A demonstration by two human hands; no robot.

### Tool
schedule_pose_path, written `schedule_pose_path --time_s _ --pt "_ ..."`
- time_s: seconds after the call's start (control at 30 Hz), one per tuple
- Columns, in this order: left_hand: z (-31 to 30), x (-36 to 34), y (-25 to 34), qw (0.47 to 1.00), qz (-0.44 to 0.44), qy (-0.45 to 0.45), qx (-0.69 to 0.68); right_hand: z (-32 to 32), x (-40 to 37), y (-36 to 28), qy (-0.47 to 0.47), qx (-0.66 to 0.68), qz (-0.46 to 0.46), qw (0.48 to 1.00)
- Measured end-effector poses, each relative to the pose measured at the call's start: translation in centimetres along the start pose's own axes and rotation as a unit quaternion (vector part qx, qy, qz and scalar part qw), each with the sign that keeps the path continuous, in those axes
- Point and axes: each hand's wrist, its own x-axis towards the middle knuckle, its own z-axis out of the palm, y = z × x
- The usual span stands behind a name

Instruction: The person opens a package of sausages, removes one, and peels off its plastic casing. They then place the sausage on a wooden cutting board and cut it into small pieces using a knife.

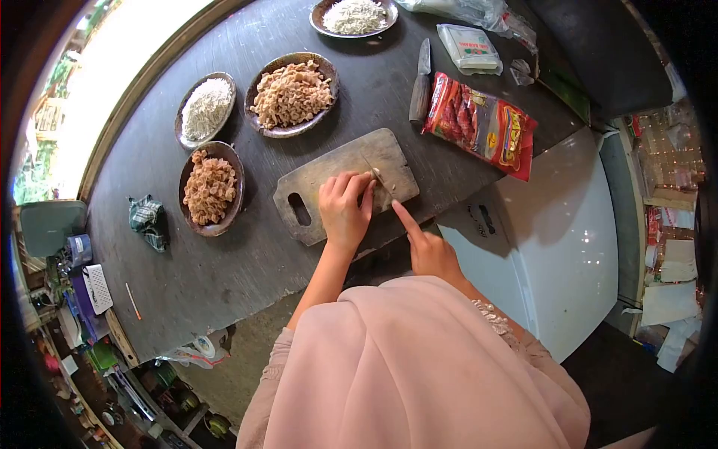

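Note:
A worn wooden cutting board (pixel 321 176) with an oval handle hole lies near the table's front edge. Over its middle, my left hand (pixel 345 203) has bent fingers pressed together around a small item at the blade, too small to name. My right hand (pixel 432 251) is at the board's front edge, its index finger stretched along a knife (pixel 378 173) and its other fingers curled round the mostly hidden handle. The thin blade points away from me across the board. Small pale pieces (pixel 393 187) lie beside the blade.
Brown bowls hold chopped brown pieces (pixel 293 95), (pixel 209 188) and white shreds (pixel 207 109), (pixel 353 16). Behind the board are a second knife (pixel 421 86), a red packet (pixel 482 126) and a white packet (pixel 470 49). A checked cloth (pixel 148 222) and a thin stick (pixel 133 301) lie left.

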Motion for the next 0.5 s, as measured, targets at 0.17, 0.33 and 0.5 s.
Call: schedule_pose_path --time_s 0.17,0.33,0.5 --pt "0.1 -0.1 0.0 1.0 0.001 0.002 -0.012 0.0 2.7 -0.5 0.044 0.0 -0.039 0.998" --pt "-0.4 0.3 0.9 0.999 -0.009 -0.02 0.034 -0.1 1.5 1.0 0.041 0.046 -0.054 0.997" --pt "-0.1 -0.2 1.4 0.998 -0.042 -0.031 0.038 0.2 2.4 0.5 0.043 0.036 -0.049 0.997"
